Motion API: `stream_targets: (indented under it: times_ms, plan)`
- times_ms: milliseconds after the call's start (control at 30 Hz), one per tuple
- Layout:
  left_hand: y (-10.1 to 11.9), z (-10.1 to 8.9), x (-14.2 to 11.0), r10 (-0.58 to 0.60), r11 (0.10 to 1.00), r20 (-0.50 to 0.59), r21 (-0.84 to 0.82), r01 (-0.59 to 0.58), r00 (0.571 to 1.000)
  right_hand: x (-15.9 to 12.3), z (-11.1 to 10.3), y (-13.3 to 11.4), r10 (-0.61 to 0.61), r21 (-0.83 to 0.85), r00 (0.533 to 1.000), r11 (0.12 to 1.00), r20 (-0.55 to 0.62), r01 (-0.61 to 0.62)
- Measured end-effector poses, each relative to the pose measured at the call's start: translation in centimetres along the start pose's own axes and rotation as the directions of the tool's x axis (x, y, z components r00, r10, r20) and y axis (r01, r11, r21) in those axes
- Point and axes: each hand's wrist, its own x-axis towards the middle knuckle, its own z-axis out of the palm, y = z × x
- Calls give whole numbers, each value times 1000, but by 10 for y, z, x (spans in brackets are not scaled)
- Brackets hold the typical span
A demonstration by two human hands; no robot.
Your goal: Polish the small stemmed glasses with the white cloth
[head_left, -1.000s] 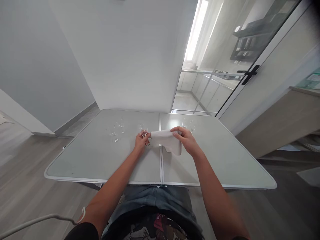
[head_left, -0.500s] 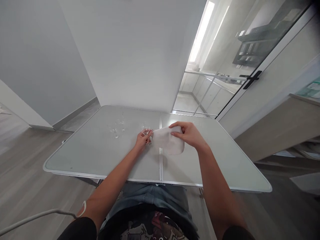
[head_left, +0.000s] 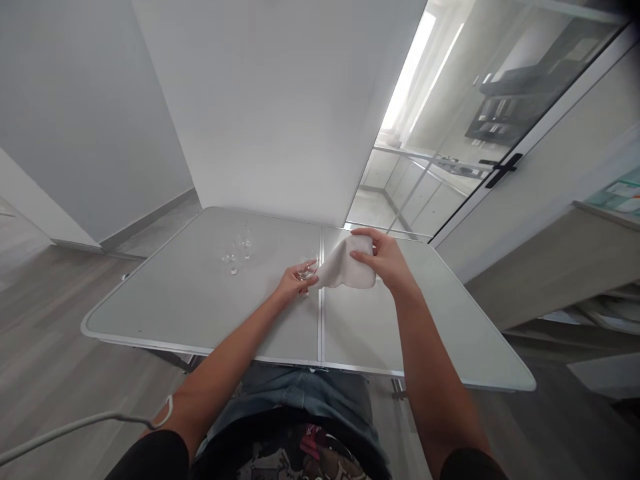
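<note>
My left hand (head_left: 296,281) is closed around a small clear glass (head_left: 309,268) held above the table's middle seam. Its thumb and fingers also touch the near corner of a white cloth (head_left: 350,267). My right hand (head_left: 380,257) pinches the cloth's right side between thumb and fingers, so the cloth hangs stretched between both hands. To the left, several small clear glasses (head_left: 233,257) stand on the table; their see-through outlines are hard to separate.
The pale folding table (head_left: 200,313) has a metal-edged seam across its middle. A white wall (head_left: 280,120) rises behind it. On the right are a glazed door with a black handle (head_left: 504,171) and a wooden shelf (head_left: 540,247). A white cable (head_left: 85,421) runs by my left forearm.
My left hand has moved right with the glass, toward the seam, and now touches the cloth's corner. My right hand has shifted slightly right and up, and the cloth has folded and tilted.
</note>
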Motion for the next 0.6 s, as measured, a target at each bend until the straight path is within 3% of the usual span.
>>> stream_targets:
  times_ms: [133,233,400,500,600]
  plan:
    - [-5,5,1,50,989,-8,142,-48,999,1,6,0,12,-9,999,1000,29,-12]
    - [-6,6,1,64,980,-81,195,-47,995,4,8,5,-19,-142,999,990,39,24]
    - [-2,-1,1,74,992,-137,108,-59,988,12,-5,28,-106,-463,994,883,-39,75]
    - [0,-6,2,78,995,-185,76,-65,980,14,-13,40,-90,-538,996,840,-2,75]
    - [0,-7,3,77,996,-201,64,-66,977,12,-13,47,-181,-501,981,843,73,193]
